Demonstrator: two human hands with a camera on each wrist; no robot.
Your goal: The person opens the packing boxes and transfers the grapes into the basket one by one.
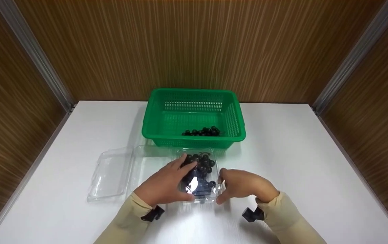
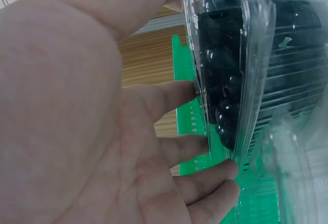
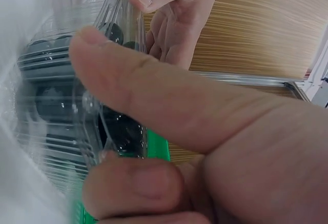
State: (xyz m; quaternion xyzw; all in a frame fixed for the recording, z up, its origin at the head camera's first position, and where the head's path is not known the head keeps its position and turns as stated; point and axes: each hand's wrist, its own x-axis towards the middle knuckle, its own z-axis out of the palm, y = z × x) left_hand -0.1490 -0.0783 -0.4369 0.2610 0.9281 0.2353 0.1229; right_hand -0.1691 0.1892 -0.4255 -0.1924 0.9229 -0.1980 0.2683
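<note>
I see the grape box (image 1: 201,189) lengthwise toward the basket (image 1: 173,142); left hand (image 1: 167,181), fingers extended, touches it; right hand (image 1: 243,183) pinches its edge.

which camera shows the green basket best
Head view: it shows the whole rim of the green basket and dark fruit inside. Left wrist shows fragments behind the left hand and clear container; right wrist, only slivers.

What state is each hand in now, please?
Left hand: open, touching the filled clear container.
Right hand: closed, gripping that container's edge.
</note>
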